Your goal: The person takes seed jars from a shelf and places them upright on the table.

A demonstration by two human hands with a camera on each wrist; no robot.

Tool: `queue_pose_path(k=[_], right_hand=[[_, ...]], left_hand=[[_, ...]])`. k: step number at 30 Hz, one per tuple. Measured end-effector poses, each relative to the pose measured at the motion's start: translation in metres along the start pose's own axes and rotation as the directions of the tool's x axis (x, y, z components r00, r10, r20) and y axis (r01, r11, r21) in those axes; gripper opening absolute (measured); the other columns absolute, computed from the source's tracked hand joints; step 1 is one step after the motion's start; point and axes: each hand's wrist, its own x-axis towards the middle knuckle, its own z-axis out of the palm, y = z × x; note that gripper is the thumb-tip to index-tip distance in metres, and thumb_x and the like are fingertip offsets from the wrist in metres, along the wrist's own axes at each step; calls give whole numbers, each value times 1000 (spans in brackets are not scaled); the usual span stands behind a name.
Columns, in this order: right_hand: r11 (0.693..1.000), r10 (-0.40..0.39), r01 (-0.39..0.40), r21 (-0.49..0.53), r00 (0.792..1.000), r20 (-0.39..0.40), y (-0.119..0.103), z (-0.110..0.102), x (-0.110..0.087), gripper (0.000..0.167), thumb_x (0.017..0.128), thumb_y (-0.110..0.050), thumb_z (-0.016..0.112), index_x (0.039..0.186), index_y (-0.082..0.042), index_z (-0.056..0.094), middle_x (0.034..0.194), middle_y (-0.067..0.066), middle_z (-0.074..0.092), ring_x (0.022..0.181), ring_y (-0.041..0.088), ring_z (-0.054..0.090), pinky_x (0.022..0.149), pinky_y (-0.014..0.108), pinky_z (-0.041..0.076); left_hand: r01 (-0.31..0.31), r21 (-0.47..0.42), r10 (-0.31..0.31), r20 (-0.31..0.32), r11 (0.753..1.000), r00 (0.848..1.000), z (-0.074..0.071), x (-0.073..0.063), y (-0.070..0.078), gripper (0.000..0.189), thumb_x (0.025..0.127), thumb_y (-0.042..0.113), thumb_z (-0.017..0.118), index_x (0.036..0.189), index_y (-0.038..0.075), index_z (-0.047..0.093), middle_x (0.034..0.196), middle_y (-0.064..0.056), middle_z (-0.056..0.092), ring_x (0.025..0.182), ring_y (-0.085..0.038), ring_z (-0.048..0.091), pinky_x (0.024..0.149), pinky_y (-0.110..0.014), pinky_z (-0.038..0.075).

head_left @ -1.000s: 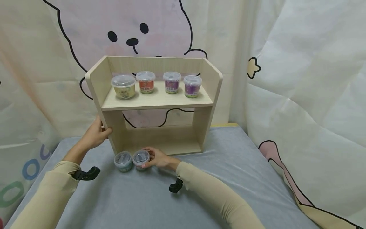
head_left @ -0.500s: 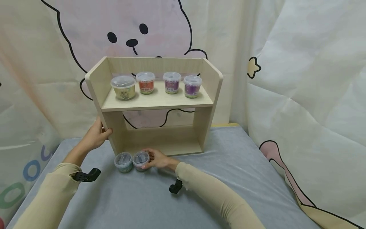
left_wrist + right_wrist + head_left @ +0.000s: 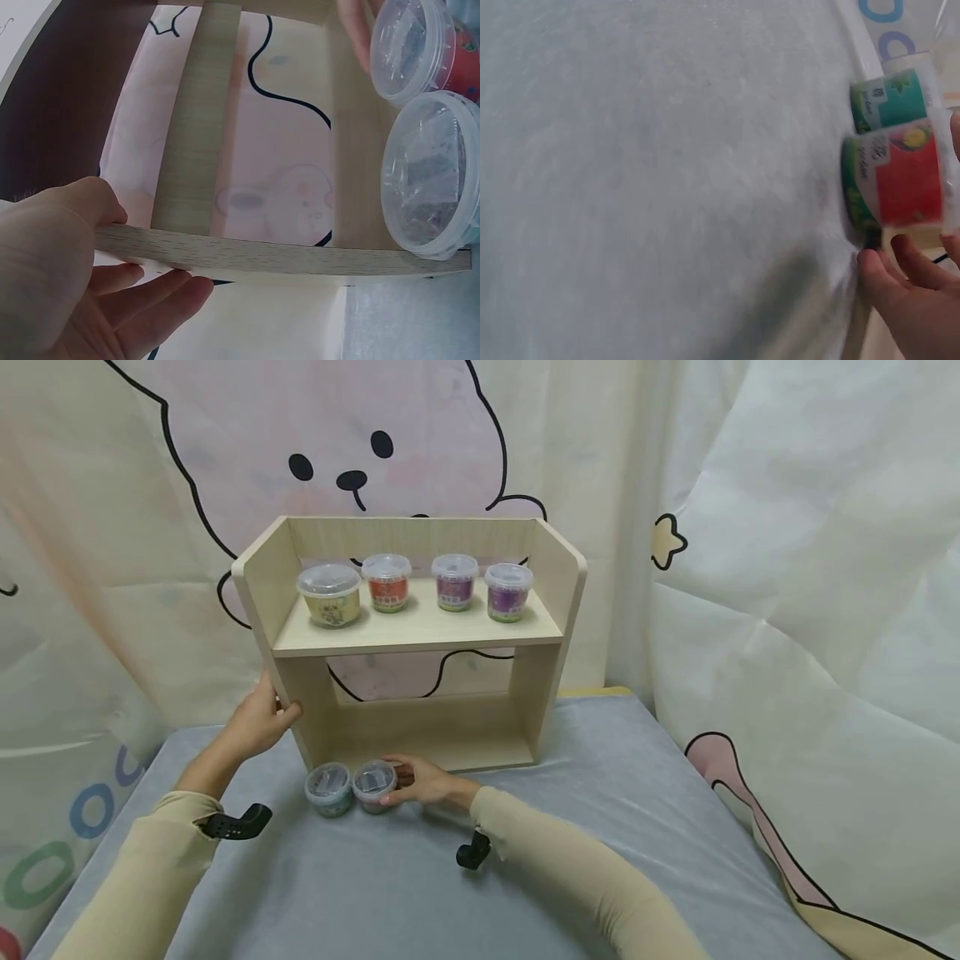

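My left hand [image 3: 258, 720] grips the left side panel of a pale wooden two-tier shelf [image 3: 417, 640]. In the left wrist view the thumb lies on one face of the panel and the fingers on the other. At the shelf's front left, on the cloth, stand two small plastic tubs with clear lids. One tub has a red label [image 3: 909, 180]; my right hand [image 3: 422, 779] holds it from its right side with thumb and fingers. Close beside it on the left is the teal-labelled tub [image 3: 328, 789], which neither hand touches.
On the upper shelf board stand a wider yellow tub [image 3: 330, 597], an orange-labelled tub [image 3: 387, 583] and two purple-labelled tubs, one of them the right-hand purple tub [image 3: 507, 593]. A grey-blue cloth [image 3: 360, 893] covers the table. Printed curtains [image 3: 810, 610] surround it.
The head view has tilted slightly, so everything appears a little lower and farther right. Both hands, the tubs and the shelf keep their places relative to each other.
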Motion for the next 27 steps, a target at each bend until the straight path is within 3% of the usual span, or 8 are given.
queue_pose_path(k=[4,10,14,19,27], right_hand=[[999,23,-23,-22,999,-23,-4,-13,-14,71,93,-12,72,155,-8,38,152,21,48,140,37,49,112,46,47],[997,-26,24,-71,999,-28,-22,-38,-38,70,93,-10,71,154,-7,39,159,23,39,144,44,42,117,50,40],[993,-80,78,-90,997,-15,-40,-55,-50,70,93,-7,71,154,-4,38,160,22,38,144,43,41,121,52,35],[984,-125,125,-131,992,11,-65,-72,-63,72,93,-6,69,156,-3,34,159,21,38,144,39,43,121,49,36],[973,-164,165,-163,986,21,-98,-86,-84,69,96,-8,65,157,-7,33,159,20,41,145,36,44,119,42,41]], left_hand=[[8,5,-8,-7,1000,1000,1,0,0,76,97,4,52,157,0,5,153,-39,31,136,-59,39,105,-73,38],[36,12,-36,12,999,999,2,0,2,77,101,11,52,159,6,1,155,-38,28,133,-61,42,90,-66,54],[34,-5,-34,17,999,999,3,3,4,78,102,11,54,160,7,1,155,-38,28,132,-63,42,86,-63,57],[19,-44,-18,29,999,999,1,6,6,81,103,13,56,161,10,0,156,-39,26,128,-66,44,78,-57,61],[53,-41,-51,50,998,997,-2,-1,4,77,103,14,55,159,8,2,153,-40,29,124,-66,49,69,-47,63]])
